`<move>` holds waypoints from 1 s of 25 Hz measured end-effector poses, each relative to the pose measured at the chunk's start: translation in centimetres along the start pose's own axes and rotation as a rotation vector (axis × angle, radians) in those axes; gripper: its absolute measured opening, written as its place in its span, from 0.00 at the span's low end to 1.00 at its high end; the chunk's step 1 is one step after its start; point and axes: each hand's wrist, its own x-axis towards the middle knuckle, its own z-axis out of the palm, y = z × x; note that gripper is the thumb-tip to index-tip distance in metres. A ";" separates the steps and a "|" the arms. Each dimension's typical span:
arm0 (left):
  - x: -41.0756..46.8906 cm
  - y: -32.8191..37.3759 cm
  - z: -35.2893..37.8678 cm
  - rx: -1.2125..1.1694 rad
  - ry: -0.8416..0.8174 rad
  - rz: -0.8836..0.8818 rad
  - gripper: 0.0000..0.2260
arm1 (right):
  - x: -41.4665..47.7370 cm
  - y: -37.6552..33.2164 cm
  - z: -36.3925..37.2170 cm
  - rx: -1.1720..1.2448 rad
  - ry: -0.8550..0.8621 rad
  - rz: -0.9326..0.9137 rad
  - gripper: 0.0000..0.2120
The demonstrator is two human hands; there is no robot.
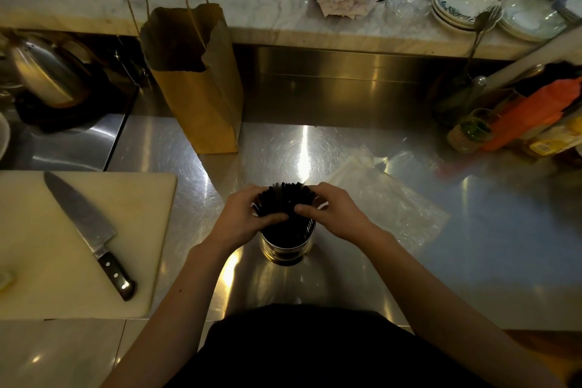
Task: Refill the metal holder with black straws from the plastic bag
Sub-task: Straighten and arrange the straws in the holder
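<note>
A round metal holder (285,249) stands upright on the steel counter just in front of me. A thick bundle of black straws (285,198) sticks up out of it. My left hand (244,217) grips the bundle from the left, fingers curled round the straws. My right hand (330,213) grips it from the right, thumb pressed against the straws' near side. The clear plastic bag (387,198) lies flat and crumpled on the counter to the right of the holder; I cannot tell if anything is inside it.
A white cutting board (47,255) with a large knife (88,230) lies to the left. A brown paper bag (195,79) stands behind. A kettle (44,72) sits far left; stacked plates (466,6) and bottles (472,132) crowd the right.
</note>
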 end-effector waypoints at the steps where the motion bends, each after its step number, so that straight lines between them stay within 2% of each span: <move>1: 0.1 -0.1 0.1 -0.001 -0.001 -0.003 0.21 | 0.1 0.0 0.1 -0.001 0.026 -0.003 0.13; 3: 0.3 -0.2 0.4 -0.017 0.004 -0.008 0.20 | 0.0 -0.1 0.3 0.004 0.058 -0.004 0.07; 5: 0.2 -0.2 0.4 -0.016 0.012 -0.008 0.23 | 0.0 -0.2 0.4 0.010 0.067 -0.007 0.06; 7: 0.0 -0.2 0.5 -0.022 0.014 -0.005 0.25 | 0.0 -0.1 0.5 0.010 0.070 -0.017 0.09; 10: -0.4 0.1 0.4 -0.058 0.013 -0.006 0.24 | -0.1 0.4 0.7 0.014 0.072 -0.022 0.17; 17: -1.6 0.6 0.4 -0.078 0.066 -0.003 0.28 | -1.2 0.0 0.4 0.048 0.108 -0.011 0.19; 25: -1.5 2.2 -0.5 0.037 0.079 0.083 0.28 | -2.3 -1.6 0.1 0.024 0.307 -0.059 0.24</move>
